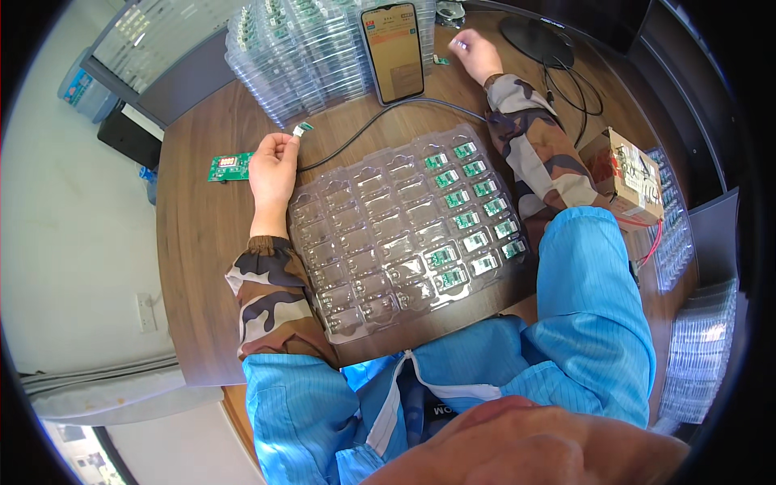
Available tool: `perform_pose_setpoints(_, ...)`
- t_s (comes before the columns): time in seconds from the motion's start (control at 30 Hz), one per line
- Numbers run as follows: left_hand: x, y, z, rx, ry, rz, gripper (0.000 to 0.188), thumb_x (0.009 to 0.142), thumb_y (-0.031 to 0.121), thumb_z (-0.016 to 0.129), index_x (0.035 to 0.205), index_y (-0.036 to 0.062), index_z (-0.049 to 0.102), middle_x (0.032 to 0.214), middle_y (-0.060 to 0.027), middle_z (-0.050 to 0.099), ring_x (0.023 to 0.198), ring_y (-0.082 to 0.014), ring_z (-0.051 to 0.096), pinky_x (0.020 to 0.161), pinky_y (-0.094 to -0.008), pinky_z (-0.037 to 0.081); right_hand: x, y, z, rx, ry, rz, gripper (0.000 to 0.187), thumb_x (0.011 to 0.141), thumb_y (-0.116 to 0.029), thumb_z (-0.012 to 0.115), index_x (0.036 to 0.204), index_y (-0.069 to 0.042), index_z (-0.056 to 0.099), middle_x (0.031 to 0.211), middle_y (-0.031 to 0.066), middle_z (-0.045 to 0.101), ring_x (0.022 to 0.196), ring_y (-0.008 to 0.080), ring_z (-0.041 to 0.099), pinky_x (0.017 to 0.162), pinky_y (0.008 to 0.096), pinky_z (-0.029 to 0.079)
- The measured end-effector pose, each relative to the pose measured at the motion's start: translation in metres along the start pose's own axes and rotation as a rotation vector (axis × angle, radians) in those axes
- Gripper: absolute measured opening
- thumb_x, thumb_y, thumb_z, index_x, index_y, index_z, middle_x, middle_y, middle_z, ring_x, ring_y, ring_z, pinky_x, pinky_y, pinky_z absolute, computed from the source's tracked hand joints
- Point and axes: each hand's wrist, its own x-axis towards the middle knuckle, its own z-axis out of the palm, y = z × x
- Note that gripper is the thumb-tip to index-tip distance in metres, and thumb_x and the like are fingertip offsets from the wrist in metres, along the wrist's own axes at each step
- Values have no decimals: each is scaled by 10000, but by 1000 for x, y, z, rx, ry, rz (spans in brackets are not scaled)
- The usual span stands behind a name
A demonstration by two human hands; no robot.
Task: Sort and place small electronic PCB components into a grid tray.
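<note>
My left hand is closed, pinching a small green circuit board with a white part at its end, just above the table beyond the tray's far left corner. Beside that hand lies a larger green board with a red display. My right hand reaches to the far side, its fingers pinched on something small and pale that I cannot make out. A small green board is next to it. Between my arms sits a clear plastic tray whose right-hand pockets hold several small green boards.
Tall stacks of clear trays stand at the back, with a phone upright before them. A black cable crosses behind the tray. At right are a cardboard box, more trays and a black monitor stand.
</note>
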Motion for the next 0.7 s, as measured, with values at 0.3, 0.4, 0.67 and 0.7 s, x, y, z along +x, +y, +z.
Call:
perform_pose_setpoints(0.3,0,6,4,-34,-23,4,159,769,176,600,757,24,559,593,32,512,537,-37,435,515,-188,371,-52,-131,-106,1183,181,-326,176,863,-130,482,951,9,544,763,-8,547,623,53,487,595,194,434)
perform_pose_setpoints(0.4,-2,2,0,-28,-7,-4,151,771,171,598,762,25,558,601,35,511,535,-34,430,510,-185,367,-66,-148,-109,983,229,-570,192,768,-80,612,948,-13,599,758,12,594,659,66,569,594,177,457)
perform_pose_setpoints(0.67,-2,1,-1,-12,-27,9,126,788,139,589,809,19,556,645,45,502,544,-20,427,496,-160,347,-86,-163,-126,730,312,-776,225,745,9,610,969,-5,601,786,36,570,660,65,542,555,170,420)
perform_pose_setpoints(0.7,-3,1,-1,-11,-26,12,126,788,139,589,809,19,556,645,45,502,544,-20,427,496,-160,347,-87,-164,-126,723,315,-783,227,742,12,611,968,-6,601,775,38,572,652,67,543,553,167,422)
